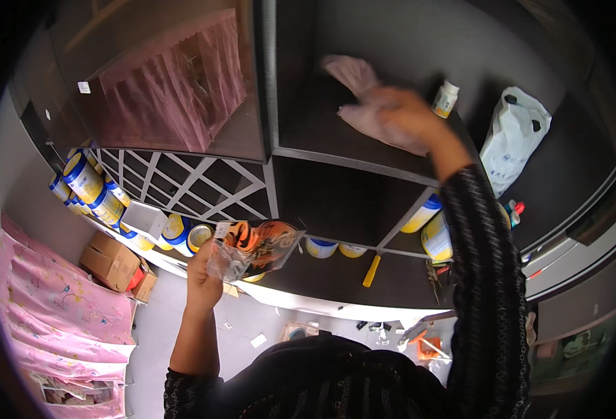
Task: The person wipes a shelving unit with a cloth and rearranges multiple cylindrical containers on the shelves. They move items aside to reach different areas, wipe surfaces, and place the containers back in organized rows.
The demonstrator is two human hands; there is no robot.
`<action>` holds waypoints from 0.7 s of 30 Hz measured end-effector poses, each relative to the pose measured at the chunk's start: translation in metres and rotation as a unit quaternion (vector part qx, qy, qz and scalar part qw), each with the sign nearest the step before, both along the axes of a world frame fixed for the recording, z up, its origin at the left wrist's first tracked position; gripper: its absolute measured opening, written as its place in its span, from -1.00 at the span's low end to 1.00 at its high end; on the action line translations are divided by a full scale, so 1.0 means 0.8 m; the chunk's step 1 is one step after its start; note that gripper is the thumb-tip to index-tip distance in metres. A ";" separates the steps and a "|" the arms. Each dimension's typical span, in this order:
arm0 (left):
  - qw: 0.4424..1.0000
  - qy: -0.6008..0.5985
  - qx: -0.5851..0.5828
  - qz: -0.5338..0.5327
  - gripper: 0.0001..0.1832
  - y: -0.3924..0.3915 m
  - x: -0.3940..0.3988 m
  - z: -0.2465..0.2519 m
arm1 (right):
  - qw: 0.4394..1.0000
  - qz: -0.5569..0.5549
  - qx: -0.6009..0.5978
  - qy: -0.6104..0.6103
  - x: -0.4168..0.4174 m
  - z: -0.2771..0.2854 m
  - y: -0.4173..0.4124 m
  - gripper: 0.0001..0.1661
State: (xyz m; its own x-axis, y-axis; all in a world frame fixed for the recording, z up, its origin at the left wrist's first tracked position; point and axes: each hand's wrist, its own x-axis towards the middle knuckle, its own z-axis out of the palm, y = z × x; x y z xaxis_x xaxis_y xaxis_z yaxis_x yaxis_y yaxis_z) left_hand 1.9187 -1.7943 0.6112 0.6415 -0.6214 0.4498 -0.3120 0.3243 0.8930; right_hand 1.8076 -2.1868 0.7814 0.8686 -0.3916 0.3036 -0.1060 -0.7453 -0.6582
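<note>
My left hand (204, 277) grips a clear plastic packet (258, 249) with orange and black printing, held in front of the dark shelf unit. Up in an open compartment, my right hand (404, 118) is on a pale pink cloth (368, 112), slightly blurred; the cloth lies partly under the fingers and spreads to their left. Just right of that hand stands a small white bottle (445, 98) with a printed label. Farther right, a white plastic bag (515, 139) with handle holes rests in the dark cabinet.
Yellow and blue cans (82, 175) line the lower left shelf beside a white box (144, 220). A white lattice rack (182, 183) sits above them. A yellow handle (371, 271) lies on the dark counter, with more cans (437, 235) nearby. Cardboard boxes (110, 262) stand by a pink curtain (62, 298).
</note>
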 end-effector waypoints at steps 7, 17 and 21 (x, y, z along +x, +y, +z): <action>0.980 -0.119 0.160 0.013 -0.70 -0.042 -0.016 -0.025 | 0.904 0.397 -0.089 0.131 -0.065 -0.033 0.118 -0.54; 0.978 0.140 0.140 -0.072 -0.74 -0.286 0.048 -0.064 | 0.889 0.013 0.430 0.158 -0.337 -0.285 0.175 -0.48; 0.951 0.117 0.286 0.007 -0.72 -0.422 0.065 -0.081 | 0.731 -0.175 0.659 0.027 -0.418 -0.372 0.255 -0.41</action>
State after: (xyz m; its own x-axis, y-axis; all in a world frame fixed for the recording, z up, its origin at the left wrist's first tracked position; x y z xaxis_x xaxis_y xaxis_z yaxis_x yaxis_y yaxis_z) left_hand 1.9710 -2.1323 0.5468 0.6924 -0.7122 -0.1157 -0.0844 -0.2391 0.9673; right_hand 1.4735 -1.9832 0.4839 0.6413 -0.5143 -0.5694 -0.1914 0.6115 -0.7678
